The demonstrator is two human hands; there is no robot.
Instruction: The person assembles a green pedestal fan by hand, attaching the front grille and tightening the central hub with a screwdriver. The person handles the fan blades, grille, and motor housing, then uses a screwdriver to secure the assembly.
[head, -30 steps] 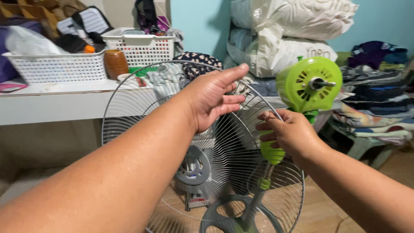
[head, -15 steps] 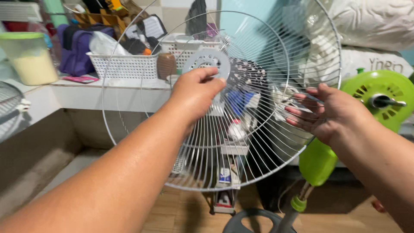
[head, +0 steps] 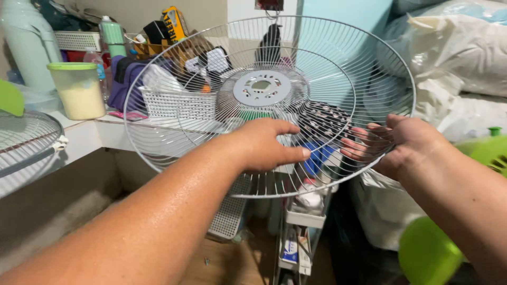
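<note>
The white wire fan guard (head: 269,105) is off the fan and held up in the air, tilted, filling the view's centre. The green motor housing (head: 488,153) at four o'clock stands bare. The left hand (head: 264,145) grips the guard's wires near six o'clock; the right hand (head: 396,145) clasps its rim at four o'clock. A second guard (head: 26,142) lies on the surface at nine o'clock.

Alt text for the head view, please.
Both hands hold up a round white wire fan grille: the left hand grips its lower wires, the right hand its right edge. Behind stand a cluttered shelf and stuffed bags.
</note>
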